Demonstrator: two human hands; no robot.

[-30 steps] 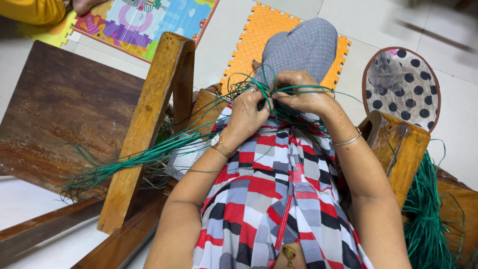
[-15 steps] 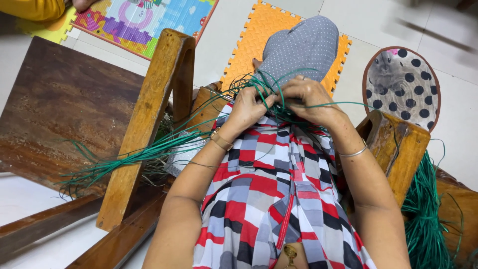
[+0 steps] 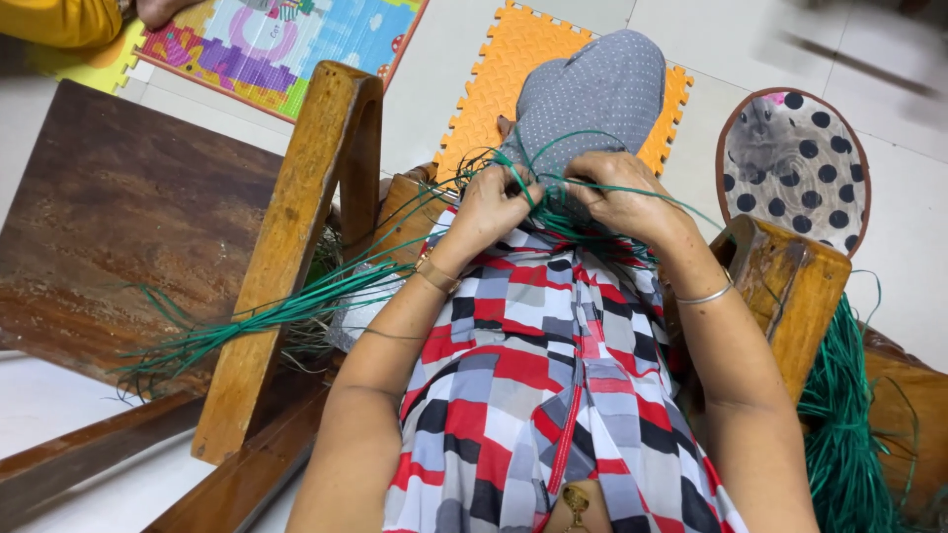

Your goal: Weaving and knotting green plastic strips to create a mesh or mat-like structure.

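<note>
My left hand (image 3: pixel 491 205) and my right hand (image 3: pixel 620 198) meet over my lap, both pinching thin green plastic strands (image 3: pixel 541 190) that bunch between them. A long sheaf of the same green strands (image 3: pixel 265 318) trails from my left hand down to the left, across a wooden chair frame (image 3: pixel 288 247). My grey dotted knee (image 3: pixel 592 94) rises just beyond the hands. A bangle sits on each wrist. The exact knot or weave under my fingers is hidden.
A dark wooden panel (image 3: pixel 118 217) lies at left. An orange foam mat (image 3: pixel 504 74) and a colourful puzzle mat (image 3: pixel 276 44) cover the white floor beyond. A dotted round fan (image 3: pixel 795 163) lies at right, above a wooden post (image 3: pixel 785 286) and a green strand bundle (image 3: pixel 844 434).
Both hands have shifted slightly up and closer together on the strands, my right hand turning inward. The trailing sheaf stays draped to the left.
</note>
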